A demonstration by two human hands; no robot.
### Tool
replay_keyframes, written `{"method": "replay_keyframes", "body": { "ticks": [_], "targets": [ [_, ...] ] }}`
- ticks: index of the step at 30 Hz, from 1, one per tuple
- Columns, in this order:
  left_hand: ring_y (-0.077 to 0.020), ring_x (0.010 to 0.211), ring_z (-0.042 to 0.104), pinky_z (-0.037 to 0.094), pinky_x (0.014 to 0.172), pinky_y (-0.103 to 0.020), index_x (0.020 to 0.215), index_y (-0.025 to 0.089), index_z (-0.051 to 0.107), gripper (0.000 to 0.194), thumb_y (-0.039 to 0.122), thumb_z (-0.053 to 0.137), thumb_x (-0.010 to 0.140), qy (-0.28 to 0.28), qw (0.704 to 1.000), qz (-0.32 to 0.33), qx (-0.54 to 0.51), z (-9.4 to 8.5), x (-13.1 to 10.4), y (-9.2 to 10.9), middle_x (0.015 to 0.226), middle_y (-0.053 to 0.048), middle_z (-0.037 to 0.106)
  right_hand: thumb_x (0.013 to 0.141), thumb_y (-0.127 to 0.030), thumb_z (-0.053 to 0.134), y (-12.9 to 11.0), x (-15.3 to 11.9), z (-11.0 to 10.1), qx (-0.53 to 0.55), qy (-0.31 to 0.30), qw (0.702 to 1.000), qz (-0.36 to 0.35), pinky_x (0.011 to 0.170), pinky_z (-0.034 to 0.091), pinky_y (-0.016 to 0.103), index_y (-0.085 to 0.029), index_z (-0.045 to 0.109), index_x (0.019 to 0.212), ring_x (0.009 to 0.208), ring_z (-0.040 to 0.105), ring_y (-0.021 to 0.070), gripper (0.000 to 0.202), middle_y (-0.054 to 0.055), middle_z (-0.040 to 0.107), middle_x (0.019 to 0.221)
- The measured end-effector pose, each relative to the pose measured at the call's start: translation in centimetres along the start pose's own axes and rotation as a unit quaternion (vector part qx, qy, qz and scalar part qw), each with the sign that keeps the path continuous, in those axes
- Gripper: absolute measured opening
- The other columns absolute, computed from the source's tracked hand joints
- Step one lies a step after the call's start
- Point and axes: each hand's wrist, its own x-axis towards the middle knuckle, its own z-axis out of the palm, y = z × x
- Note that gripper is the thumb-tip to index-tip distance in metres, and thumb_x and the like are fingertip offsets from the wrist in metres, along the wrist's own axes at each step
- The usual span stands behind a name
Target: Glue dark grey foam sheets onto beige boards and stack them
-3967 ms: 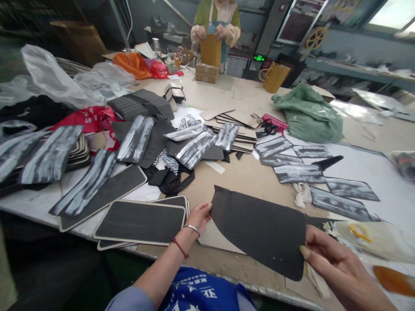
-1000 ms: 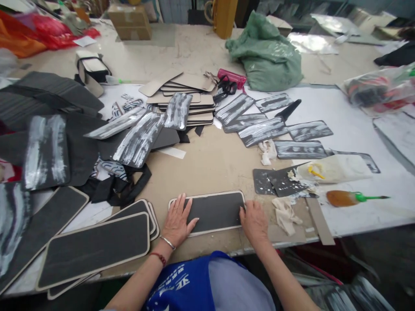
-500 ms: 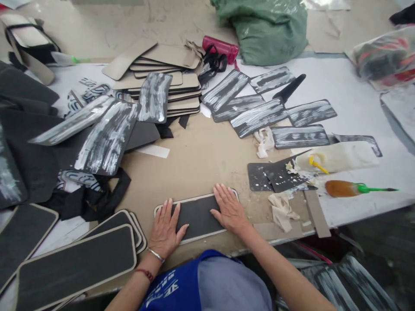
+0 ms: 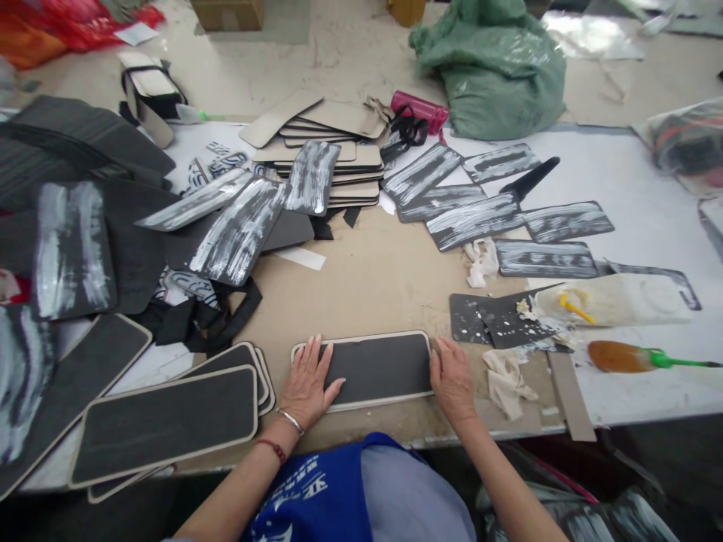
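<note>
A dark rounded-corner panel [image 4: 378,369] with a pale border lies flat on the brown board in front of me. My left hand [image 4: 308,384] rests palm down on its left end, fingers stretched and thumb apart. At the right end, my right hand [image 4: 452,376] sits against the short edge, fingers slightly bent and thumb along the side. It touches the panel without visibly wrapping round it. Left of my hands, similar bordered panels [image 4: 169,425] lie overlapped near the table's front edge.
Glue-smeared dark pieces [image 4: 474,218] spread over the back right. Behind stand a stack of beige panels [image 4: 355,181] and a green sack [image 4: 502,75]. To the right lie a white container [image 4: 621,297], a brown bottle with a green nozzle [image 4: 618,356] and a crumpled cloth [image 4: 505,384].
My right hand has slid from the panel's top to its right-hand edge. My left hand stays flat on the left end. The view has shifted leftward.
</note>
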Motion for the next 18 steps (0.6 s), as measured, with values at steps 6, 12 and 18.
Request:
{"method": "replay_keyframes", "body": {
  "ticks": [6,12,18],
  "targets": [
    [-0.0296,0.133,0.02,0.025,0.106,-0.046,0.132,0.01,0.036,0.064,0.047,0.047,0.081,-0.001,1.0,-0.017,-0.018,-0.1,0.1,0.2,0.143,-0.019,0.025,0.086,-0.02,0.032,0.2,-1.8,-1.1,0.011,-0.076,0.996,0.048,0.08,0.041,0.034,-0.015,0.062,0.097,0.084,0.053,0.0204,0.032,0.009,0.062,0.084],
    [-0.0295,0.133,0.02,0.024,0.106,-0.046,0.133,0.011,0.035,0.064,0.046,0.047,0.081,0.003,1.0,-0.02,-0.019,-0.3,0.1,0.3,0.142,-0.019,0.026,0.085,-0.017,0.033,-0.5,-1.6,-1.7,-0.004,-0.096,0.994,0.049,0.085,0.039,0.032,-0.012,0.062,0.101,0.09,0.054,0.0203,0.034,0.011,0.064,0.092],
    [-0.0296,0.133,0.02,0.024,0.106,-0.046,0.133,0.011,0.035,0.064,0.047,0.048,0.081,0.019,0.999,-0.029,-0.02,0.1,-0.1,0.4,0.142,-0.019,0.026,0.086,-0.016,0.034,-2.3,-2.4,-1.5,-0.068,-0.109,0.99,0.057,0.081,0.039,0.034,-0.011,0.059,0.106,0.09,0.052,0.0237,0.033,0.014,0.061,0.094]
  ]
}}
